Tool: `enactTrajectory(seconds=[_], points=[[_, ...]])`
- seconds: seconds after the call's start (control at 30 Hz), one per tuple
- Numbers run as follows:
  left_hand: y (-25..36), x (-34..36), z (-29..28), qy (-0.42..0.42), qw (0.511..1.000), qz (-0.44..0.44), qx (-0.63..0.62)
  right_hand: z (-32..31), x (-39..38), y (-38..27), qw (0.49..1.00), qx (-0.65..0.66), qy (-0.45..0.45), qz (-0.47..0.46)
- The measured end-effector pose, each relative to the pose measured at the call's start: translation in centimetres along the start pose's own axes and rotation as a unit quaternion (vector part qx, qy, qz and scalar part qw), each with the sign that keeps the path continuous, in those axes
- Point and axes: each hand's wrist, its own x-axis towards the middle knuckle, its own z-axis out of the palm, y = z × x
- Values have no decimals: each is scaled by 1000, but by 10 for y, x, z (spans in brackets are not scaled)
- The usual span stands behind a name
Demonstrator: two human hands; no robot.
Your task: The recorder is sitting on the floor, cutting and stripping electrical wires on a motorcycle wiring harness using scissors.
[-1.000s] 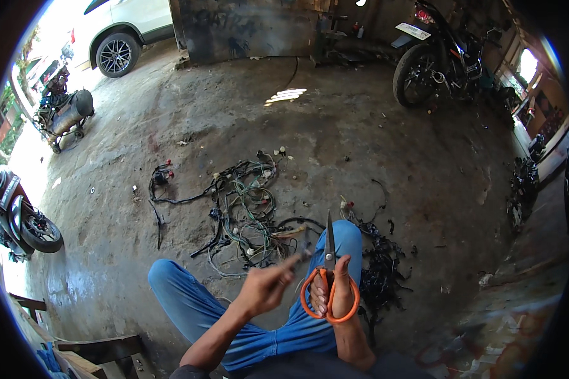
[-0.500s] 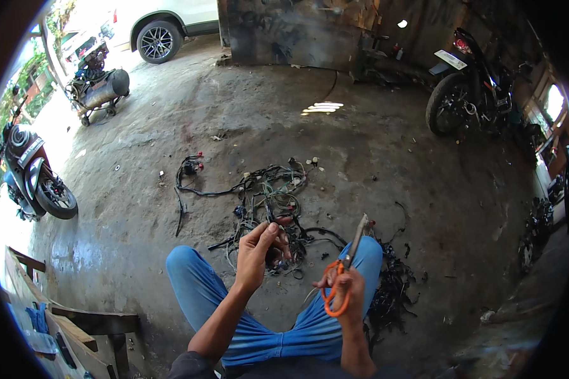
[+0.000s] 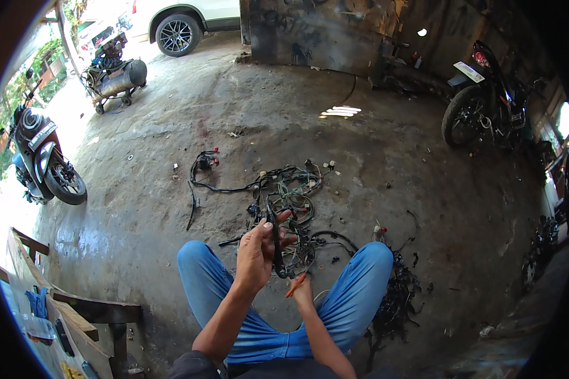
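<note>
My left hand (image 3: 254, 258) is closed around a black-wrapped wire bundle (image 3: 276, 247), which hangs down past the fingertips. Just below and right of it, my right hand (image 3: 303, 294) grips scissors with orange handles (image 3: 295, 286). Their blades are hard to make out against the lower end of the bundle, so I cannot tell whether they touch it. Beyond my hands, a tangled wiring harness (image 3: 291, 179) of black, green and pale wires with connectors spreads over the floor.
Black scraps (image 3: 391, 297) lie in a heap beside my right knee. A wooden bench (image 3: 95, 306) stands at lower left. Farther off are a scooter (image 3: 47, 158), a compressor tank (image 3: 121, 81), a white car (image 3: 218, 16) and a motorcycle (image 3: 487, 101).
My right hand has brought the scissors left and down from above my right knee to the wire bundle. The bundle now shows more fully in my left hand. The whole view has shifted slightly.
</note>
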Motion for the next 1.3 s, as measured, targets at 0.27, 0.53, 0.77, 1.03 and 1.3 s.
enactTrajectory(seconds=[0.27, 0.53, 0.77, 1.03, 1.3], points=[[8, 2, 6, -4, 997, 16, 74, 2, -25, -28, 945, -316, -48, 68], [20, 2, 3, 10, 996, 41, 77, -49, -81, -216, 945, 61, 151, -284], [13, 10, 10, 32, 994, 97, 41, -64, -90, -247, 923, 21, -16, -385], [8, -3, 27, -6, 998, 40, 50, -63, -83, -250, 944, 31, -35, -327], [10, -5, 15, -50, 978, 11, 201, -59, -92, -269, 959, 70, -53, -270]])
